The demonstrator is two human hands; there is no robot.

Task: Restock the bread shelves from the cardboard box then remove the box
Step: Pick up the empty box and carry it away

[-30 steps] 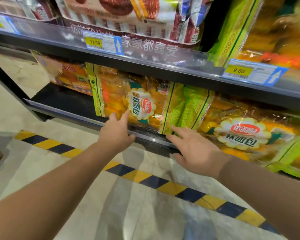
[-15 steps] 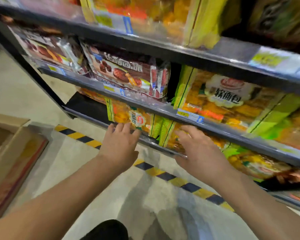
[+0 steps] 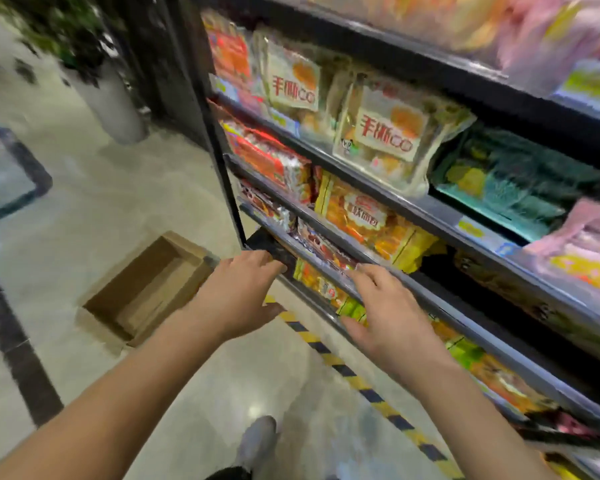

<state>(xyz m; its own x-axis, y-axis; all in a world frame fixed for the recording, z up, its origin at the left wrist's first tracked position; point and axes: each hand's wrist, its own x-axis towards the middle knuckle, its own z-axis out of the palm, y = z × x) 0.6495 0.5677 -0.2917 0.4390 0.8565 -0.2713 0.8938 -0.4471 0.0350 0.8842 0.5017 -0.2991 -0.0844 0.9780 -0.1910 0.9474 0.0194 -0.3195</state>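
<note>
We note both hands loose-fingered, holding nothing. Left hand (image 3: 243, 292) hovers by the bottom shelf's corner. Right hand (image 3: 385, 317) seems to touch a low shelf rail (image 3: 471, 334), though blur hides the contact. Cardboard box (image 3: 153, 299) sits open on the floor at nine o'clock of the left hand. Orange bread pack (image 3: 364, 216) at one o'clock.

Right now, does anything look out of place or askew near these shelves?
The open brown cardboard box sits on the pale tiled floor beside the black shelf unit, apparently empty. Nothing looks spilled or torn.
</note>
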